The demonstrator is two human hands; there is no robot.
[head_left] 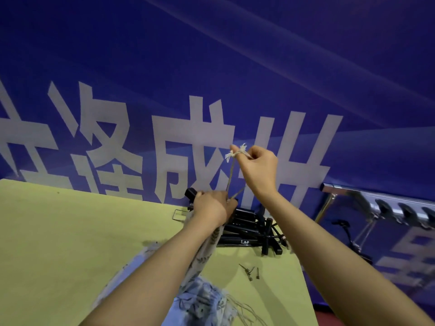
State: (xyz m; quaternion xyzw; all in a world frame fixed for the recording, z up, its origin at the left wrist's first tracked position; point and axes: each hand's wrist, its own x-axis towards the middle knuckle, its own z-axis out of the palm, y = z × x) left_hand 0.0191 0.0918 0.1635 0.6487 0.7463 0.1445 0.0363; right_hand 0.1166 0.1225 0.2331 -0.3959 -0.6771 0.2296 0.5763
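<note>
The right hand (259, 168) is up high. Its fingers are curled and pinch a thin string (230, 175) right by a knot (235, 153) with fluffy ends. The string runs down, pulled straight, to the left hand (211, 207). That hand is closed round the top of a leafy cloth (202, 300) and the string's low end, just in front of the pile of black hangers (244, 234).

I think the knot is made and is being pulled tight. Letting go and laying the cloth down is left to do.

The cloth hangs down onto the yellow table (70, 231), in front of the hangers. Small clips (250, 271) lie in front of them too. A blue banner (211, 55) is behind the hangers.
</note>
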